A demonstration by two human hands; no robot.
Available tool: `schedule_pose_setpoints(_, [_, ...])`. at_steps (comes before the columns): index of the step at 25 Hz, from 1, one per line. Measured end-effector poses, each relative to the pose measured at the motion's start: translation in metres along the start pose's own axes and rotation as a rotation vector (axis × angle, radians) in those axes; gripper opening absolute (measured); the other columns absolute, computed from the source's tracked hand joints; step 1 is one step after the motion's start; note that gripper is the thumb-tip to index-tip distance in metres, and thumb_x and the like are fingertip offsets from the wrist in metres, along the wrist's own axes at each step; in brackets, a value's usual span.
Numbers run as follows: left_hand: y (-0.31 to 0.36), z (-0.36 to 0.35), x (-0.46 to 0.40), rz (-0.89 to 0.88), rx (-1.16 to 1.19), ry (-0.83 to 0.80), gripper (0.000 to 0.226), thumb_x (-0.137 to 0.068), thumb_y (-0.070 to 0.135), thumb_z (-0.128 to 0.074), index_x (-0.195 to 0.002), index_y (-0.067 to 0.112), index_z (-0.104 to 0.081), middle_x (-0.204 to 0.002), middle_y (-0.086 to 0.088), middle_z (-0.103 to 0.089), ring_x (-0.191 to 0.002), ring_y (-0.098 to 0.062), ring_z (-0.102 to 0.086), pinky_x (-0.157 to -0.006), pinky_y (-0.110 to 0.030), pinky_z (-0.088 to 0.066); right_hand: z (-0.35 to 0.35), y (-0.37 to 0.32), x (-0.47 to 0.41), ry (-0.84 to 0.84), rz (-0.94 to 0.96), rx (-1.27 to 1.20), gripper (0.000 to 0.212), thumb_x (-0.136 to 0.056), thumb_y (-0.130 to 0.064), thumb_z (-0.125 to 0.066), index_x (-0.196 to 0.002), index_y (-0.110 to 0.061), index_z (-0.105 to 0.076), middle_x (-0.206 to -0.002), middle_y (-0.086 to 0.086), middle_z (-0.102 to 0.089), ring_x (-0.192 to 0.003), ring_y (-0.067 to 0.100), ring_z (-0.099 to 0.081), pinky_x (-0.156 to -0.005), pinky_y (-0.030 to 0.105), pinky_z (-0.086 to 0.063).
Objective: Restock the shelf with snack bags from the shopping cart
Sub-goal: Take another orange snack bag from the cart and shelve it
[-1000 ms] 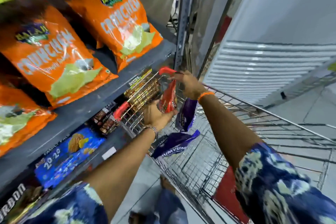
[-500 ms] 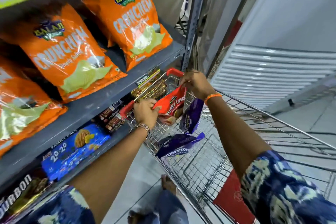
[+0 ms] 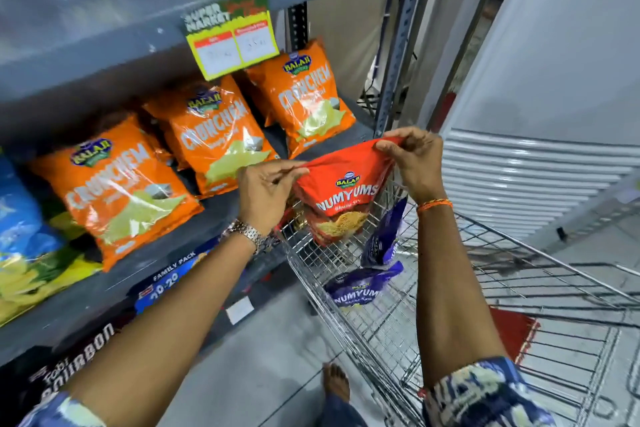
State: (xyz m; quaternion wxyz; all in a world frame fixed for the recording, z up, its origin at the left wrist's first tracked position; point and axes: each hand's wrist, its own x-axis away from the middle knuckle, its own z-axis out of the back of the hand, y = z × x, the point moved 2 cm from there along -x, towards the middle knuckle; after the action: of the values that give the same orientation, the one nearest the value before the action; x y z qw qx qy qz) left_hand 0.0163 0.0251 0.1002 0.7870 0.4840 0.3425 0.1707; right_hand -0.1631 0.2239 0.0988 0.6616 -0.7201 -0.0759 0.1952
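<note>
A red NumYums snack bag (image 3: 346,194) hangs upright above the front end of the wire shopping cart (image 3: 519,288). My left hand (image 3: 266,191) pinches its top left corner and my right hand (image 3: 412,159) pinches its top right corner. Two purple NumYums bags stay in the cart: one (image 3: 384,239) leans against the front wire, the other (image 3: 360,288) lies flat on the cart floor. The grey shelf (image 3: 221,208) to the left holds three orange Crunchem bags (image 3: 117,184), just left of the red bag.
A yellow-green price tag (image 3: 232,35) hangs from the upper shelf edge. A blue and yellow bag (image 3: 24,236) sits at far left. Biscuit packs (image 3: 166,281) fill the lower shelf. A red item (image 3: 512,333) lies under the cart. A white ribbed cabinet (image 3: 519,177) stands right.
Both hands have lifted the red bag up out of the cart and spread its top corners apart. The camera has tilted upward, showing the upper shelf and price tag.
</note>
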Motion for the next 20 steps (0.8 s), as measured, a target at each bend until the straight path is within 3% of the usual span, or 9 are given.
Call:
schedule_pose_setpoints(4, [0.064, 0.041, -0.01, -0.139, 0.09, 0.06, 0.013, -0.086, 0.016, -0.074, -0.099, 0.017, -0.077, -0.092, 0.007, -0.077, -0.083, -0.009, -0.073, -0.078, -0.034, -0.061, -0.02, -0.09, -0.001, 0.025, 0.194, -0.033, 0.026, -0.069, 0.008, -0.082, -0.077, -0.015, -0.073, -0.065, -0.01, -0.075, -0.064, 0.008, -0.068, -0.065, 0.021, -0.057])
schedule_pose_setpoints(7, [0.123, 0.08, -0.02, -0.305, 0.165, 0.208, 0.016, -0.088, 0.011, -0.07, -0.097, 0.023, -0.075, -0.087, 0.027, -0.074, -0.081, 0.009, -0.068, -0.075, -0.012, -0.054, -0.041, -0.168, -0.001, -0.027, 0.374, -0.063, 0.027, -0.069, 0.009, -0.081, -0.077, -0.014, -0.072, -0.064, -0.013, -0.075, -0.063, 0.004, -0.069, -0.064, 0.016, -0.056])
schedule_pose_setpoints(13, [0.244, 0.194, -0.059, -0.586, 0.163, 0.443, 0.017, -0.09, 0.02, -0.069, -0.09, 0.037, -0.072, -0.083, 0.025, -0.074, -0.078, 0.009, -0.066, -0.074, -0.012, -0.05, -0.119, -0.323, -0.002, -0.116, 0.716, -0.193, 0.024, -0.069, 0.0, -0.084, -0.078, -0.018, -0.072, -0.067, -0.018, -0.075, -0.063, -0.005, -0.067, -0.063, 0.011, -0.053])
schedule_pose_setpoints(17, [0.296, 0.277, -0.087, -0.654, 0.018, 0.581, 0.009, -0.088, 0.014, -0.069, -0.091, 0.02, -0.073, -0.078, 0.021, -0.069, -0.071, 0.013, -0.062, -0.07, -0.008, -0.047, -0.192, -0.397, -0.011, -0.159, 0.829, -0.258, 0.023, -0.068, -0.01, -0.088, -0.078, -0.025, -0.073, -0.067, -0.022, -0.074, -0.063, -0.006, -0.066, -0.062, 0.011, -0.052])
schedule_pose_setpoints(20, [0.32, 0.341, -0.101, -0.627, -0.114, 0.654, 0.007, -0.089, 0.008, -0.068, -0.093, 0.011, -0.072, -0.08, 0.008, -0.069, -0.066, 0.017, -0.058, -0.068, -0.006, -0.045, -0.255, -0.43, -0.016, -0.203, 0.867, -0.301, 0.021, -0.065, -0.016, -0.09, -0.079, -0.023, -0.075, -0.067, -0.016, -0.074, -0.064, -0.003, -0.067, -0.063, 0.015, -0.053])
